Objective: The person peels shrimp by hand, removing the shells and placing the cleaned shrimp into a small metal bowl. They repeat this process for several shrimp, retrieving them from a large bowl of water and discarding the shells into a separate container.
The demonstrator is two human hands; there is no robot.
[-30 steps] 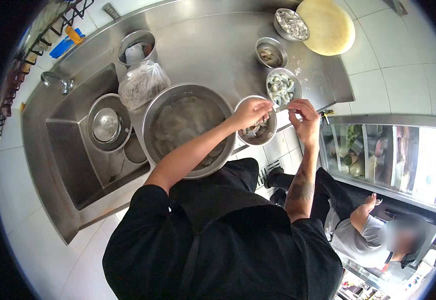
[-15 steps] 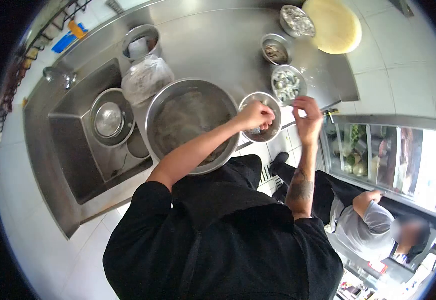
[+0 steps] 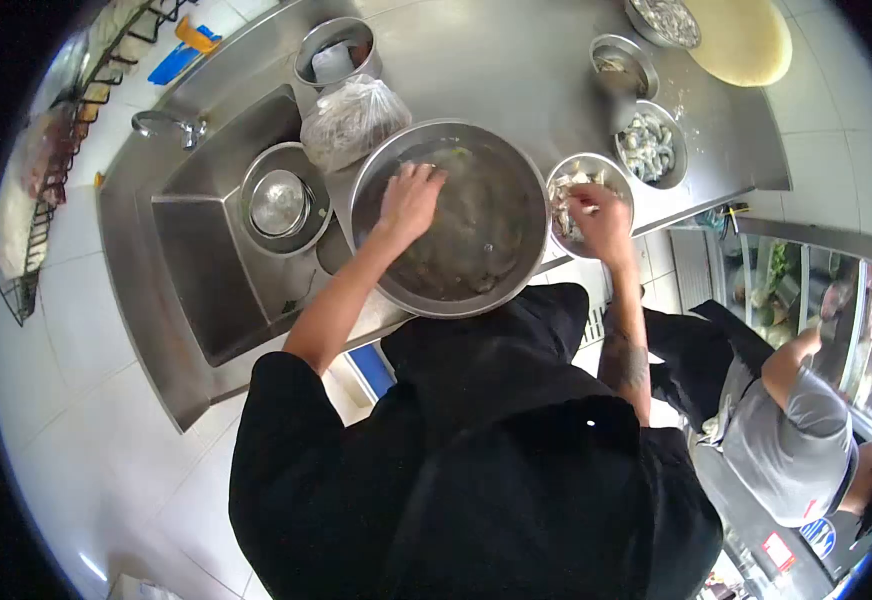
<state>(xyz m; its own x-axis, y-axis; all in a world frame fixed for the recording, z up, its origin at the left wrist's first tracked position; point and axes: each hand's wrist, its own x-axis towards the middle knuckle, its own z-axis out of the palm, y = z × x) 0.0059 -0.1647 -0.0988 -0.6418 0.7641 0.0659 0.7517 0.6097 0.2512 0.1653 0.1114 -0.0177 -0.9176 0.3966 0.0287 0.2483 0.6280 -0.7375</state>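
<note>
One wide bowl (image 3: 530,250), left hand (image 3: 414,203) half-open inside rim (image 3: 456,314), right hand (image 3: 603,218) curled, hold unclear

We see brushed metal on the counter (image 3: 496,60), smooth with a soft, cloudy shine, and duller, streaked metal in the sink (image 3: 206,290). The tap (image 3: 168,126) is glossy metal. Our large bowl (image 3: 446,308) and small bowl (image 3: 590,157) are smooth metal with shiny rims. The bag (image 3: 354,120) is thin, see-through plastic, crinkled and glossy. The round board (image 3: 746,40) looks smooth and matt. Our black shirt (image 3: 546,500) is matt cloth, softly creased; the co-worker's grey shirt (image 3: 791,440) is matt cloth too.
</note>
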